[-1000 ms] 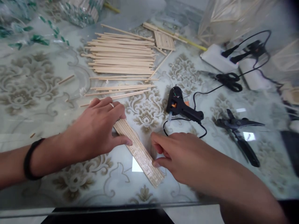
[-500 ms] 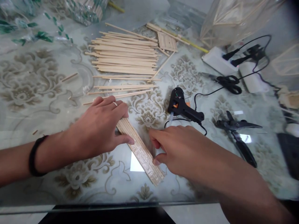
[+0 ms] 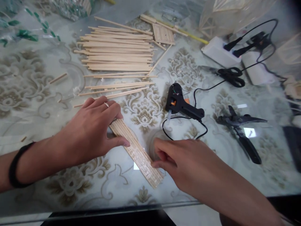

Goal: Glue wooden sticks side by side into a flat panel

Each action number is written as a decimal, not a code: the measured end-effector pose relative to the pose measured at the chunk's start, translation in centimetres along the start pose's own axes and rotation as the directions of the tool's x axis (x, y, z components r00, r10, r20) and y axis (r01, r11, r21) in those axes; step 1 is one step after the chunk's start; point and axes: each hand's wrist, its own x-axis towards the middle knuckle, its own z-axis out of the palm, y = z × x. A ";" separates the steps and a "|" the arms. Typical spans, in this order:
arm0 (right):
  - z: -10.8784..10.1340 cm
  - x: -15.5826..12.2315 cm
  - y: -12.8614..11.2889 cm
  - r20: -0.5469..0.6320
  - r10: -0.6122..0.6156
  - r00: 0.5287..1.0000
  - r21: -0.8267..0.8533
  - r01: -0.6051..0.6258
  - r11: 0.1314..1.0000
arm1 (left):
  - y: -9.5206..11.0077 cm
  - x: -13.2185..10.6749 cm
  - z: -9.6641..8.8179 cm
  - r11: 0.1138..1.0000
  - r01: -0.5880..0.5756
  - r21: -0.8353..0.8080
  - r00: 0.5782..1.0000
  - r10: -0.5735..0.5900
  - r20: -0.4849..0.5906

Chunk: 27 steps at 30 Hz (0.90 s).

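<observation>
A right hand [image 3: 178,158], fingers curled, puts its thumb to a strip of sticks [image 3: 141,157] on a table [image 3: 127,196], any grip unclear; a left hand [image 3: 91,128] clasps the strip's far end. Beyond lie a glue gun [image 3: 182,105] and loose sticks [image 3: 117,50].

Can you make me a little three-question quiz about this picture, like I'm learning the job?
1. Which hand wears the thin, shiny ring: A) left, B) right?
2. True or false: the black plastic glue gun lies on the flower-patterned tabletop.
3. Fill in: the right hand's ____ is at the edge of the flat panel of pale wooden sticks.

Key: 1. A, the left hand. 2. True. 3. Thumb.
</observation>
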 end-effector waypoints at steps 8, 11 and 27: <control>-0.2 0.3 0.3 -0.009 0.022 1.000 -0.033 -0.023 0.999 | 0.0 0.1 -0.1 1.000 -0.018 0.018 1.000 0.018 0.003; -0.1 0.4 0.5 -0.003 0.077 0.997 -0.005 -0.077 0.997 | 0.0 0.0 -0.1 1.000 -0.013 0.024 1.000 0.013 -0.002; -0.1 0.1 0.4 0.035 0.217 0.975 0.142 -0.220 0.965 | 0.2 0.2 -0.2 1.000 0.011 0.015 1.000 -0.011 0.006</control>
